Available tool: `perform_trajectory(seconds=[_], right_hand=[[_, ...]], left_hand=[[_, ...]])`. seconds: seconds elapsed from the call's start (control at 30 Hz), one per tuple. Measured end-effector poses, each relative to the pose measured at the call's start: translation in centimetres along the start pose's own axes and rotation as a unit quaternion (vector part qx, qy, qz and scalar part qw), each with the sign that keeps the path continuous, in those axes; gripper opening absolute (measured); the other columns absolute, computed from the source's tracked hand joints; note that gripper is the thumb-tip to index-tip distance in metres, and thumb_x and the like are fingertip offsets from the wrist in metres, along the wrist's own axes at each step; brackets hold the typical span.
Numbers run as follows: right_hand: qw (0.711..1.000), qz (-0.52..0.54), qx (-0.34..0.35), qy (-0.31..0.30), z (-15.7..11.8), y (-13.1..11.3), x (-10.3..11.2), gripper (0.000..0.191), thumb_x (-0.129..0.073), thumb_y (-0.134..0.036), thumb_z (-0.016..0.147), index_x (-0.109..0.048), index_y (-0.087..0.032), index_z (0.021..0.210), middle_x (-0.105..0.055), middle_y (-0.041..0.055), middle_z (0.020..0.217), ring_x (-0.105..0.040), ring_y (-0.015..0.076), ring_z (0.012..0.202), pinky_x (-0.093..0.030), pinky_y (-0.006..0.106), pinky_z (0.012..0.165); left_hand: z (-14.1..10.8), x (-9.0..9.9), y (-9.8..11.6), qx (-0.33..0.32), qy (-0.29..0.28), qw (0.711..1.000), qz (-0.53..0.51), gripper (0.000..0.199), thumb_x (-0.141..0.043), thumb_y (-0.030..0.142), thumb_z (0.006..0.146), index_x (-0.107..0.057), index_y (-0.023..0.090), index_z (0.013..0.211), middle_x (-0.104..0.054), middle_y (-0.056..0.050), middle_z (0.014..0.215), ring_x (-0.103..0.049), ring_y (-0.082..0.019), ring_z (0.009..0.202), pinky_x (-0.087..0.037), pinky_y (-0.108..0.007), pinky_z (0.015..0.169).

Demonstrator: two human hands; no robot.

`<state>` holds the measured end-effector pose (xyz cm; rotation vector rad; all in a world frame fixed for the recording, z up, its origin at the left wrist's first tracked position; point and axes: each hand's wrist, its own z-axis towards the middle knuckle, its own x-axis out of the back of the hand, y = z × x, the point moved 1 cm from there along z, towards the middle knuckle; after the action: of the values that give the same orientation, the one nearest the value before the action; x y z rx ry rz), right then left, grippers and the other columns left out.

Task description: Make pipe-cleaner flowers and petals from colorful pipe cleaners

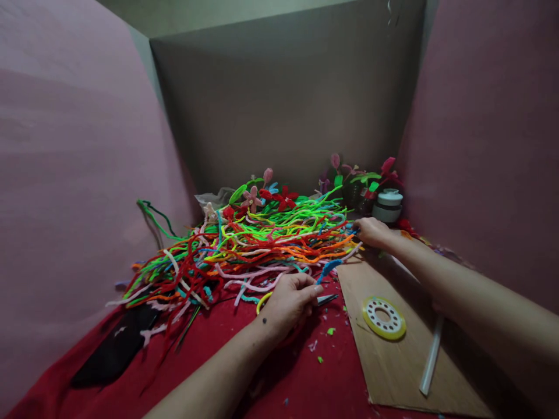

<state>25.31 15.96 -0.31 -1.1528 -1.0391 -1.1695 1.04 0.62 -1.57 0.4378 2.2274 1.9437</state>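
My left hand [292,302] is closed in a pinch on a short piece of blue pipe cleaner [329,269], which sticks up from its fingertips. Under that hand, scissors lie with their blade tips [327,299] pointing right and a yellow handle loop [263,302] showing at the left. My right hand [371,231] reaches to the right end of a wide heap of colourful pipe cleaners [279,233]. Its fingers are bent around something blue that is mostly hidden. Green, red, orange and pink strands spread leftward from there.
Cardboard [393,372] at the right bears a yellow-edged tape roll [384,318] and a clear glue stick [431,356]. A black flat object [116,349] lies at left. Pipe-cleaner flowers [286,199] and a pale jar [388,205] stand behind. Pink walls flank the red cloth [314,378].
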Motion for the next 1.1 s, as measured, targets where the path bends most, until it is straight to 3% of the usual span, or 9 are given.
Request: perform_trajectory(seconds=[0.13, 0.27, 0.4, 0.53, 0.67, 0.77, 0.87, 1.0, 1.1], right_hand=[[0.995, 0.034, -0.039, 0.089, 0.1, 1.9, 2.0, 0.032, -0.051, -0.017, 0.072, -0.067, -0.016, 0.1, -0.065, 0.0151, 0.102, -0.06, 0.0262, 0.09, -0.041, 0.029, 0.067], [0.982, 0.098, -0.028, 0.16, -0.7, 2.9, 4.3, 0.032, -0.048, -0.016, 0.076, -0.063, -0.012, 0.104, -0.065, 0.0139, 0.102, -0.058, 0.0219, 0.09, -0.041, 0.025, 0.07], [0.975, 0.175, 0.065, 0.119, -2.9, 1.8, 4.6, 0.028, -0.045, -0.018, 0.08, -0.064, -0.01, 0.099, -0.068, 0.0086, 0.085, -0.059, 0.0156, 0.074, -0.041, 0.021, 0.063], [0.961, 0.207, 0.172, 0.057, -5.7, 0.3, 3.0, 0.018, -0.053, -0.015, 0.074, -0.068, -0.017, 0.085, -0.068, 0.002, 0.083, -0.061, 0.0146, 0.078, -0.043, 0.02, 0.071], [0.951, 0.098, 0.287, 0.057, -7.2, -0.4, 1.7, 0.029, -0.049, -0.005, 0.067, -0.069, -0.019, 0.083, -0.067, 0.0056, 0.094, -0.06, 0.0191, 0.089, -0.043, 0.027, 0.08], [0.961, 0.048, 0.261, 0.073, -7.5, -0.3, 2.2, 0.041, -0.045, 0.002, 0.061, -0.069, -0.019, 0.087, -0.065, 0.0083, 0.101, -0.058, 0.0212, 0.097, -0.042, 0.028, 0.084], [0.974, 0.109, 0.147, 0.133, -8.9, -0.6, 4.0, 0.04, -0.041, 0.001, 0.064, -0.069, -0.017, 0.085, -0.065, 0.0085, 0.091, -0.06, 0.0193, 0.084, -0.045, 0.025, 0.071], [0.905, 0.318, 0.061, 0.276, -13.0, -2.7, 5.9, 0.025, -0.042, -0.01, 0.073, -0.064, -0.021, 0.075, -0.066, 0.0045, 0.08, -0.061, 0.0174, 0.076, -0.046, 0.026, 0.07], [0.866, 0.359, 0.14, 0.318, -15.4, -4.9, 5.8, 0.022, -0.043, -0.011, 0.074, -0.061, -0.023, 0.07, -0.064, 0.0048, 0.08, -0.06, 0.0186, 0.08, -0.047, 0.03, 0.075]], left_hand=[[0.0, 0.1, -0.1, 0.003, -0.003, 1.0, -0.003, 0.023, -0.06, 0.036, 0.071, -0.05, 0.016, 0.065, -0.045, 0.007, 0.039, -0.031, -0.004, 0.028, -0.02, -0.017, 0.029], [0.0, 0.1, -0.3, 0.006, 0.003, 1.0, -0.008, 0.024, -0.061, 0.037, 0.07, -0.051, 0.016, 0.064, -0.045, 0.007, 0.04, -0.031, -0.004, 0.028, -0.021, -0.017, 0.03], [0.2, 0.4, -0.3, 0.001, 0.003, 0.999, -0.034, 0.025, -0.062, 0.037, 0.069, -0.052, 0.015, 0.064, -0.045, 0.006, 0.042, -0.033, -0.004, 0.029, -0.022, -0.017, 0.031], [0.6, 0.9, -0.3, 0.013, 0.008, 0.996, -0.089, 0.024, -0.063, 0.037, 0.068, -0.055, 0.014, 0.071, -0.049, 0.005, 0.05, -0.032, -0.003, 0.03, -0.023, -0.017, 0.03], [0.7, 0.8, -0.4, 0.004, 0.012, 0.997, -0.078, 0.025, -0.063, 0.037, 0.068, -0.054, 0.014, 0.069, -0.049, 0.005, 0.049, -0.03, -0.002, 0.03, -0.022, -0.017, 0.029], [0.4, 0.6, -0.4, -0.008, 0.012, 0.999, -0.049, 0.026, -0.062, 0.038, 0.069, -0.052, 0.014, 0.066, -0.047, 0.006, 0.047, -0.029, -0.002, 0.029, -0.02, -0.016, 0.029], [0.2, 0.2, -0.2, -0.01, 0.009, 1.0, -0.021, 0.027, -0.06, 0.041, 0.07, -0.051, 0.015, 0.067, -0.049, 0.005, 0.05, -0.03, -0.002, 0.03, -0.02, -0.016, 0.028], [0.7, -1.4, 0.4, -0.004, -0.014, 1.0, 0.026, 0.025, -0.054, 0.039, 0.075, -0.05, 0.016, 0.07, -0.051, 0.004, 0.053, -0.036, -0.004, 0.033, -0.022, -0.015, 0.03], [1.9, -3.3, 1.1, -0.026, -0.059, 0.992, 0.106, 0.022, -0.046, 0.036, 0.081, -0.052, 0.015, 0.075, -0.055, 0.002, 0.059, -0.045, -0.007, 0.039, -0.031, -0.018, 0.036]])
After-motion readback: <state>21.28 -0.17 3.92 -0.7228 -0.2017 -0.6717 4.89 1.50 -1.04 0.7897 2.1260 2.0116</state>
